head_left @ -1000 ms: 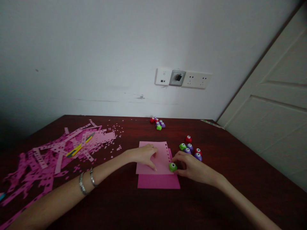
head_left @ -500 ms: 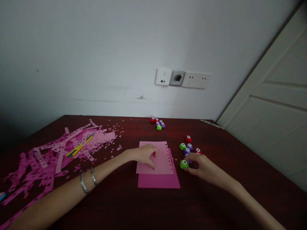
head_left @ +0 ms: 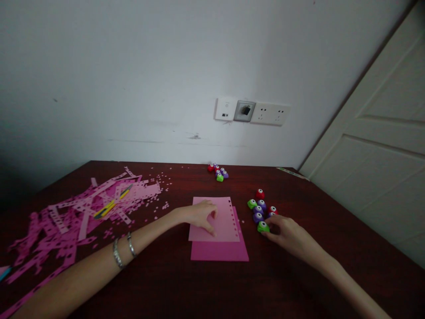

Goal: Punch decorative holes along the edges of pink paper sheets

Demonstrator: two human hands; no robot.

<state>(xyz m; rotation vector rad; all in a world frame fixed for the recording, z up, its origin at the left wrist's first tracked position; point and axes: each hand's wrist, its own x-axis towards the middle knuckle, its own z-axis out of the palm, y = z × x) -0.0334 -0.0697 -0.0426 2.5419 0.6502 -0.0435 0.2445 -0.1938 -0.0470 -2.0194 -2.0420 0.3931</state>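
Note:
My left hand (head_left: 202, 216) lies on a light pink paper sheet (head_left: 223, 217), thumb and fingers apart. Small punched holes run down that sheet's right edge. Under it, a darker pink sheet (head_left: 221, 252) sticks out at the front and right. To the right of the sheets, my right hand (head_left: 286, 230) grips a green craft punch (head_left: 263, 227) between thumb and fingers, low at the table. Close by stand purple punches (head_left: 258, 217), another green punch (head_left: 252, 204) and red punches (head_left: 260, 194); my fingers partly hide some of them.
Punched pink paper strips (head_left: 66, 221) pile up on the left, with a yellow cutter knife (head_left: 113, 204) on top. Paper bits (head_left: 165, 205) are scattered beside them. More punches (head_left: 219, 172) stand near the wall. A thin strip (head_left: 292, 173) lies at the back right.
My right hand has moved the green punch a little to the right, closer to the purple ones. My left hand stays on the paper.

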